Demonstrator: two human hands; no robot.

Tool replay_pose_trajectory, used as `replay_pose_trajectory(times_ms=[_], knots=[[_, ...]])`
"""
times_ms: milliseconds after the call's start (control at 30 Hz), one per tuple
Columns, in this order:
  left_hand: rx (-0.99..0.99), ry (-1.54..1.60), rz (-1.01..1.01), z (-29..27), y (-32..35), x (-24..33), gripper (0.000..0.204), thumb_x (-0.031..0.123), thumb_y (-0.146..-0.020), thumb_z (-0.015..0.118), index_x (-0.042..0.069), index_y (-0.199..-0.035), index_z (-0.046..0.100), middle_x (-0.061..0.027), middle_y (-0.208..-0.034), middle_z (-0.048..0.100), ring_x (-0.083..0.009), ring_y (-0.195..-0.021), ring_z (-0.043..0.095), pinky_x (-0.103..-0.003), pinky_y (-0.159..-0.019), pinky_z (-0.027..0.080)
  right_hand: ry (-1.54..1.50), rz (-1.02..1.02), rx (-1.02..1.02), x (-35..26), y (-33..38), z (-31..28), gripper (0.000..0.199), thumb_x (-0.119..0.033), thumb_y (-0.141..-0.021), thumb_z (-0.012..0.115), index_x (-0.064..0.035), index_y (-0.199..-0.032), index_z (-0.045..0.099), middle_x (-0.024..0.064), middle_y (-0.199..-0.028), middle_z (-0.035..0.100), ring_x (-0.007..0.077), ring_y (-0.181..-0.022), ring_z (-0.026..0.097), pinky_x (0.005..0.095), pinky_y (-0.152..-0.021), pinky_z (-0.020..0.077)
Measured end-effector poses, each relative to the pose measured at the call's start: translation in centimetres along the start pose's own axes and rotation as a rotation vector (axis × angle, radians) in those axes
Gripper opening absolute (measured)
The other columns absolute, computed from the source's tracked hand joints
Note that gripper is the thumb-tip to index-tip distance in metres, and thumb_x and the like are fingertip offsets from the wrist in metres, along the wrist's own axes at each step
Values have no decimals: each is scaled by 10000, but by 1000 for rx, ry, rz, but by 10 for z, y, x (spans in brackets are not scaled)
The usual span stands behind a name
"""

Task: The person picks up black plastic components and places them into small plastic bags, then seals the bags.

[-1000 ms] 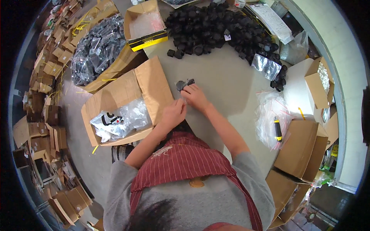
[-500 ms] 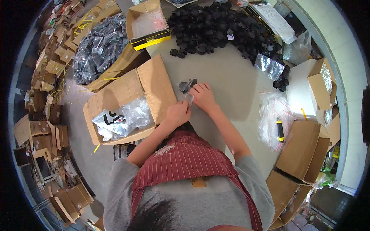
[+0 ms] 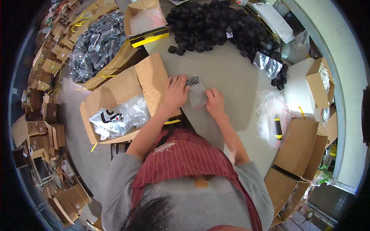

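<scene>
A small clear plastic bag (image 3: 197, 96) lies on the grey tabletop in front of me, with a black part (image 3: 192, 81) at its far end. My left hand (image 3: 176, 93) is at the bag's left side, its fingers bent and closed against the edge near the black part. At the near right corner, my right hand (image 3: 215, 101) pinches the bag between thumb and fingers. An open cardboard box (image 3: 111, 90) stands just left of my left hand, holding crumpled clear and white plastic bags (image 3: 123, 116).
A big heap of black parts (image 3: 219, 27) covers the table's far side. Left of it are a small box (image 3: 148, 36) of clear bags and a large carton of filled bags (image 3: 98, 44). To the right lie loose clear bags (image 3: 266, 119), a yellow-black cutter (image 3: 278, 128) and open cartons (image 3: 296, 144).
My hands have moved apart; the left went forward, the right drew back and rightward. The bag now lies spread between them, with the black part at its far end.
</scene>
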State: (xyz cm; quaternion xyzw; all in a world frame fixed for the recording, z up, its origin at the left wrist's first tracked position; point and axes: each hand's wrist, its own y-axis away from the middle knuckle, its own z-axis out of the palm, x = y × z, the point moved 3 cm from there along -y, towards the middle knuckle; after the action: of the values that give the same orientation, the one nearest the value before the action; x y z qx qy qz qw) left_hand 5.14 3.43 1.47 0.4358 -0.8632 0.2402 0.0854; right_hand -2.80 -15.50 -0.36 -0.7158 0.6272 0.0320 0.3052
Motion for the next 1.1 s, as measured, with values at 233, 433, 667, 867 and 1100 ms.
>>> replay_pose_trajectory(times_ms=[233,433,667,867,1100], knots=[[109,170,-118,15,-2,-19,482,416,-915,604,92,-1271,594,-140,-1253,624,-357,-1222,526,-469,-1112,294,-19,86,124,0,3,-3,428,41,-666,634,-92,-1072,616,90,-1057,559,319,-1006,550,452,-893,438],[-213,319,-371,1,-32,-16,343,383,-828,707,91,-1007,689,-84,-1023,694,-269,-978,620,-408,-924,393,-1,40,89,-8,3,-3,455,12,-678,658,-91,-1119,618,98,-1142,559,339,-1031,525,451,-912,427],[-29,513,-436,25,-36,-29,230,288,-828,717,73,-906,698,-101,-764,681,-291,-782,654,-396,-835,421,-98,84,108,7,12,6,366,55,-716,615,-78,-1056,619,107,-1067,580,349,-995,526,441,-883,434],[37,571,-407,20,-36,-24,235,206,-839,706,36,-995,662,-146,-941,679,-330,-930,628,-441,-908,413,-39,105,143,0,9,-2,371,-13,-748,649,-81,-1109,597,117,-1081,567,353,-996,529,450,-883,426],[27,205,-12,14,-26,13,617,227,-769,753,91,-1314,497,-149,-1353,456,-376,-1241,413,-496,-1048,320,37,172,150,3,3,-1,376,-100,-784,670,-83,-1148,578,120,-1079,563,343,-1000,538,452,-902,410]])
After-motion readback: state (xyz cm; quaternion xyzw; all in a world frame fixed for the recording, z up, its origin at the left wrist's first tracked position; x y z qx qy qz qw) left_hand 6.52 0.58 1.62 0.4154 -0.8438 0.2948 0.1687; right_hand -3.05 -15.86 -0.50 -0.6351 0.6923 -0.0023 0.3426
